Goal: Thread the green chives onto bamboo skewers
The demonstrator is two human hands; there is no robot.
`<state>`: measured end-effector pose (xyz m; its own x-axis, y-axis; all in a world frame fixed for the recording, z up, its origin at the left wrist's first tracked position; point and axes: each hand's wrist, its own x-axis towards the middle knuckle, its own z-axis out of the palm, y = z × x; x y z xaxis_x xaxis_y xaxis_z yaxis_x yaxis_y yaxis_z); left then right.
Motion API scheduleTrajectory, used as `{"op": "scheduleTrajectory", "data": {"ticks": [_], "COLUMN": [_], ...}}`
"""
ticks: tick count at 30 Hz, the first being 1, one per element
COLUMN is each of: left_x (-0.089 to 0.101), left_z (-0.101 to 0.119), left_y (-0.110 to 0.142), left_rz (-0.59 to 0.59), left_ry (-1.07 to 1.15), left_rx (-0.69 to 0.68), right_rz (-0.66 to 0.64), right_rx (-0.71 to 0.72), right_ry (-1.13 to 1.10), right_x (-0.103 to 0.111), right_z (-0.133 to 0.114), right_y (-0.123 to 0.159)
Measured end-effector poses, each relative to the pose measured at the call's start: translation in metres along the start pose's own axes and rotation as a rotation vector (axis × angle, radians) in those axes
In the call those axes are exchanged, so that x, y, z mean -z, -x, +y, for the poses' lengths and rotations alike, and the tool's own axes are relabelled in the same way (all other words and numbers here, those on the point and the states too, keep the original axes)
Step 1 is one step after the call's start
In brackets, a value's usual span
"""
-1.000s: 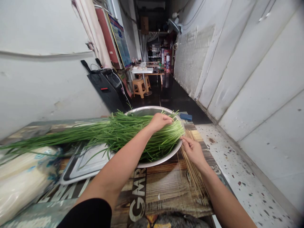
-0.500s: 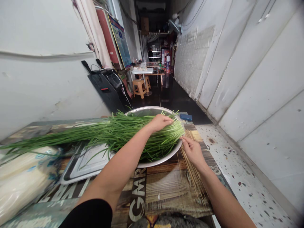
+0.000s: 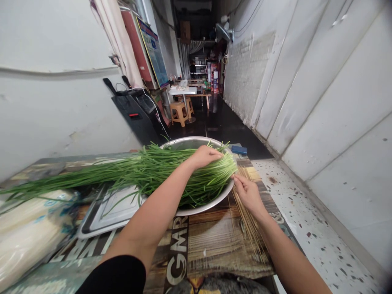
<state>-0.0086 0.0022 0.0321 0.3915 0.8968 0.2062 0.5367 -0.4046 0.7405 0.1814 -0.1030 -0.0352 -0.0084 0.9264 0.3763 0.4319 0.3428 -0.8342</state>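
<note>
A big bunch of green garlic chives (image 3: 122, 171) lies across a round steel basin (image 3: 186, 142). Its pale stem ends point right, and the long leaves trail far out over the left side. My left hand (image 3: 204, 157) rests on top of the bunch near the stem ends, fingers closed on some stems. Just off the pale ends, at the basin's right rim, my right hand (image 3: 246, 192) makes a pinch; whatever is between thumb and forefinger is too small to make out. Under and beside that hand, many thin bamboo skewers (image 3: 248, 228) are spread on the table.
The wood-print table (image 3: 214, 245) carries a metal tray (image 3: 107, 220) left of the basin, a plastic-wrapped pale package (image 3: 33, 232) at far left and a blue box (image 3: 239, 150) behind. A white wall stands on the right. Farther off are stools (image 3: 178, 113) and a small table.
The view has shifted very slightly. Both hands keep nearly the same place at the stem ends, and the chives lie as before.
</note>
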Motion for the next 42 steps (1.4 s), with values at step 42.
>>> {"op": "scheduleTrajectory", "data": {"ticks": [42], "left_x": [-0.013], "left_z": [-0.014], "left_y": [-0.013], "left_rz": [0.131], "left_ry": [0.111], "left_rx": [0.144], "right_rz": [-0.013], "right_rx": [-0.019], "right_ry": [-0.011], "right_x": [0.001], "right_z": [0.002], "right_y": [0.000]}}
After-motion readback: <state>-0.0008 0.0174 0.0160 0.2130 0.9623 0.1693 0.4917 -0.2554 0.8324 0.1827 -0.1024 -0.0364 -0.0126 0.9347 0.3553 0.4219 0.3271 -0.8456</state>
